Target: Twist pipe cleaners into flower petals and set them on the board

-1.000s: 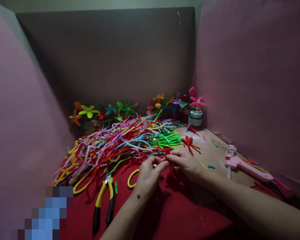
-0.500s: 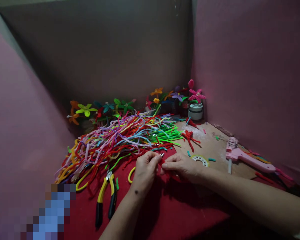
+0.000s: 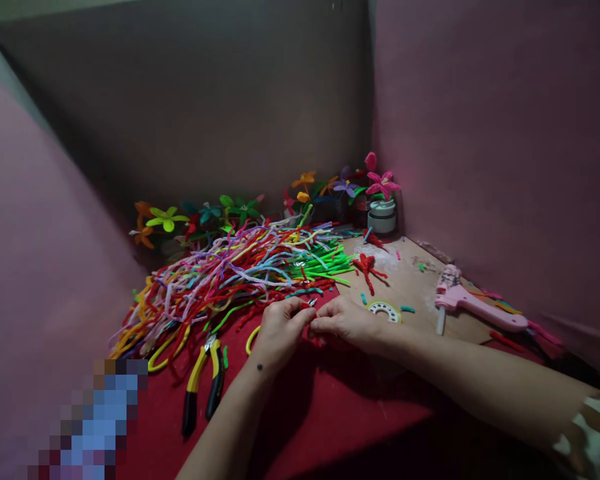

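Observation:
My left hand point(image 3: 283, 331) is closed, thumb against fingers, with a small shiny metallic tip point(image 3: 311, 303) showing at its fingertips; the rest of that item is hidden. Close beside it, my right hand point(image 3: 347, 325) pinches something red and thin, mostly covered by the fingers. Both sets of fingertips nearly meet above the red cloth point(image 3: 340, 427). Behind them spreads a big tangled pile of coloured fuzzy stems point(image 3: 220, 273), with green ones point(image 3: 330, 262) at its right end. Yellow-and-black pliers point(image 3: 195, 381) lie left of my left hand.
A pink glue gun point(image 3: 485, 311) rests at the right by a brown board point(image 3: 410, 273). A white and yellow ring point(image 3: 384, 310) and red stem pieces point(image 3: 367, 267) are on the board. Fuzzy flowers point(image 3: 167, 219) and a lidded jar point(image 3: 381, 217) stand at the back.
The whole view has shifted, so the scene sits slightly further left. My right hand has come closer to my left, and the fingertips now nearly meet.

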A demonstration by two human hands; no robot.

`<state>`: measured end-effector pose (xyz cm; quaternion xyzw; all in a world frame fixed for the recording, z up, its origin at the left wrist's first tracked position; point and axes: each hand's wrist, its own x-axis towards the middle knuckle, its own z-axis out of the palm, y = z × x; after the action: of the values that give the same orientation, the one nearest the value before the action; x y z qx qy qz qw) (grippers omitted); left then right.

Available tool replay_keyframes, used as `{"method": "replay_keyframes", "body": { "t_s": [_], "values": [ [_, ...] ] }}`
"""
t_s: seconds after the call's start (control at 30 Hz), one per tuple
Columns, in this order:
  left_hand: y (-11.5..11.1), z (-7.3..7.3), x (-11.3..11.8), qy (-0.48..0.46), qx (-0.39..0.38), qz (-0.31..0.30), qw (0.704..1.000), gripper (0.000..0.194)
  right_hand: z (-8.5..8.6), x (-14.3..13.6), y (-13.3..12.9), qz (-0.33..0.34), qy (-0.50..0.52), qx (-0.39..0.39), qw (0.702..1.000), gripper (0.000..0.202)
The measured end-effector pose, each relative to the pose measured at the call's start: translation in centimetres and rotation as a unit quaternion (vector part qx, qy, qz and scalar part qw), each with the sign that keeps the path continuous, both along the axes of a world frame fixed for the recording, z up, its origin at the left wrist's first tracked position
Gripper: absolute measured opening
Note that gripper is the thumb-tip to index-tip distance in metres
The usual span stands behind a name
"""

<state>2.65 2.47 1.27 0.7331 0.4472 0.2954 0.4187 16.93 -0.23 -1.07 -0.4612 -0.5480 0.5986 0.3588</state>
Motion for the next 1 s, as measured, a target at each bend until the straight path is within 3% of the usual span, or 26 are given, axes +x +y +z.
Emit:
{"method": "replay_keyframes", "body": {
  "t_s": [0.07, 0.13, 0.3, 0.47, 0.67, 0.9, 1.0],
  "values": [
    [0.2, -0.1, 0.2, 0.06, 0.087, 0.02, 0.994, 0.018, -0.3, 0.2, 0.2, -0.001, 0.02, 0.0, 1.0, 0.016],
    [0.5, 0.1, 0.4, 0.086, 0.112, 0.04, 0.989, 0.018, -0.4, 0.4, 0.4, 0.001, 0.045, 0.002, 0.999, 0.015],
    [1.0, 0.4, 0.6, 0.013, -0.017, 0.036, 0.999, 0.023, -0.2, 0.8, 0.7, 0.03, 0.086, -0.01, 0.996, 0.015],
    [0.7, 0.3, 0.7, -0.02, 0.008, 0.063, 0.998, 0.02, -0.2, 0.8, 0.9, 0.011, 0.072, -0.027, 0.997, 0.012],
    [0.7, 0.2, -0.1, -0.15, -0.171, 0.025, 0.973, 0.032, -0.4, 1.0, 1.3, -0.042, 0.149, -0.024, 0.988, 0.017],
    [-0.2, 0.5, 0.7, -0.183, -0.194, 0.046, 0.963, 0.026, -0.3, 0.7, 1.0, -0.018, 0.168, -0.051, 0.984, 0.007],
    [-0.2, 0.3, 0.6, -0.18, -0.199, 0.064, 0.961, 0.026, -0.1, 0.6, 0.9, -0.049, 0.18, -0.051, 0.981, 0.006]
  ]
}}
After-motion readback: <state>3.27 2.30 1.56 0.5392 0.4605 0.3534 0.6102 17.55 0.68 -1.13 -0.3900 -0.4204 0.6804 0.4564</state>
